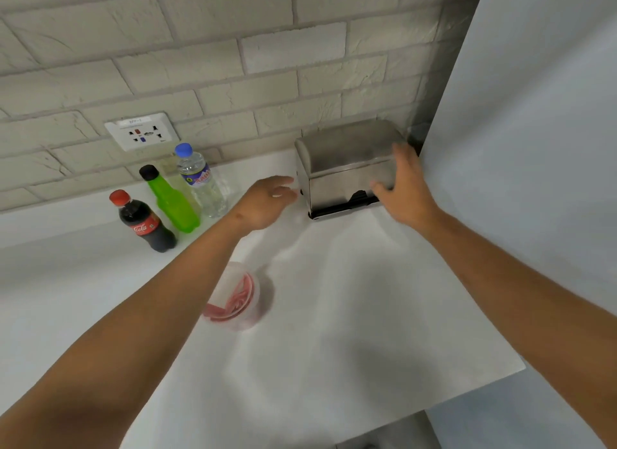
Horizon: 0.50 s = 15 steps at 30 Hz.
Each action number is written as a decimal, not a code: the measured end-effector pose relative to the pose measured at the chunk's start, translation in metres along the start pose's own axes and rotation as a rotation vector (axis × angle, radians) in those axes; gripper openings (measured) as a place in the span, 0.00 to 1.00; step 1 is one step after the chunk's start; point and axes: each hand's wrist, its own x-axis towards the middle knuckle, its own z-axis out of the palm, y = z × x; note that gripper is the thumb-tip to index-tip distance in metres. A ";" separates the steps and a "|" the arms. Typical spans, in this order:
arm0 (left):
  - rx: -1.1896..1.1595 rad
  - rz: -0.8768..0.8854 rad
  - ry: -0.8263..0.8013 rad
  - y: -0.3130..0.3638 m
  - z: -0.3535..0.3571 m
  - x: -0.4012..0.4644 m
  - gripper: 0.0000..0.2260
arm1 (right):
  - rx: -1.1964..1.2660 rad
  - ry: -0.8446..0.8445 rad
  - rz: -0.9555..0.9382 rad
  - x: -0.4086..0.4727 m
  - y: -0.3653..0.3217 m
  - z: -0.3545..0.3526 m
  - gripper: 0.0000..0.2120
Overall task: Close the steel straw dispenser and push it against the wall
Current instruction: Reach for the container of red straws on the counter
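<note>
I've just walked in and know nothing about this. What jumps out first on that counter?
The steel straw dispenser at the back right, by the brick wall, with its lid down. The right hand rests on its front right corner, and the left hand hovers open beside its left side. Three bottles stand at the back left: a cola bottle, a green bottle and a water bottle.

on the white table (334, 315), a cola bottle (144, 226), a green bottle (172, 201) and a clear water bottle (200, 181) stand close together. a plastic tub (238, 298) holding something red sits nearer. a socket plate (142, 131) is above the bottles.
</note>
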 end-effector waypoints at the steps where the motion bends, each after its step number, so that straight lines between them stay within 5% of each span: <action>1: 0.004 0.018 0.005 -0.005 -0.009 -0.012 0.17 | 0.040 -0.034 -0.032 -0.018 -0.008 0.002 0.39; 4: 0.004 0.058 0.000 -0.024 -0.032 -0.050 0.13 | 0.094 -0.148 -0.121 -0.069 -0.031 0.017 0.36; 15: 0.076 0.078 -0.052 -0.105 -0.081 -0.165 0.27 | 0.234 -0.424 -0.229 -0.191 -0.107 0.086 0.36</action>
